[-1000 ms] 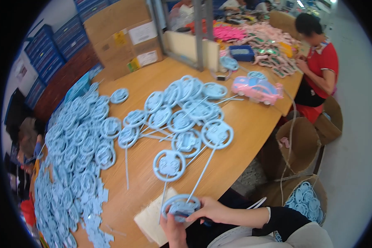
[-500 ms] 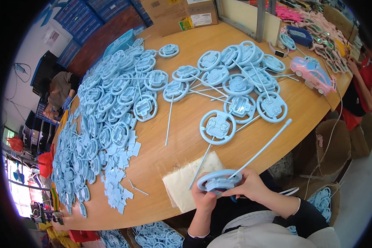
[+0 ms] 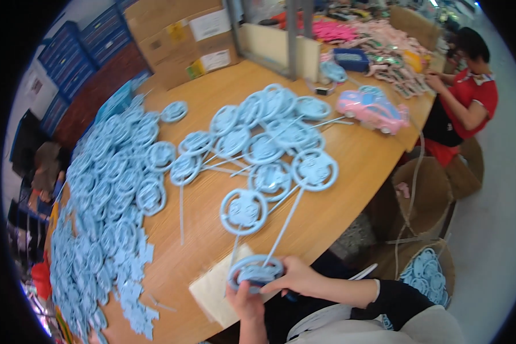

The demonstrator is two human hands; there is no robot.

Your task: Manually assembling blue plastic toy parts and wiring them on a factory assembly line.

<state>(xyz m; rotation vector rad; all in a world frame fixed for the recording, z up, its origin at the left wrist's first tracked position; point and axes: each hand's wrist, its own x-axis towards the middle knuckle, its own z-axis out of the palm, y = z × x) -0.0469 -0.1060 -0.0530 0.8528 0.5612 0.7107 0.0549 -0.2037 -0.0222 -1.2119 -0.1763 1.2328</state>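
Both of my hands grip a light blue toy steering wheel [image 3: 259, 263] over the table's near edge. My left hand [image 3: 246, 304] is closed on its left side, thumb on the part that faces me. My right hand [image 3: 297, 277] pinches the right side, its thumb reaching in toward the dark middle. A thin blue rod [image 3: 284, 226] rises from the wheel, slanting up to the right. Just beyond lies another blue steering wheel [image 3: 243, 212] with a rod pointing toward me. Partly beneath my left hand is a cream-coloured cloth or pad [image 3: 211, 292].
A large heap of blue steering wheels [image 3: 106, 172] covers the table's left side, with small flat blue pieces [image 3: 137, 312] near it. More wheels with rods cluster mid-table. A pink toy car [image 3: 372, 110] stands at right. Beyond it sits a co-worker in red [image 3: 470, 97]. Cartons [image 3: 424, 192] stand below.
The whole view has swung, so the table's contents appear farther left and the co-worker shows more fully. Both hands keep hold of the wheel, and its rod now stands steeper in the picture.
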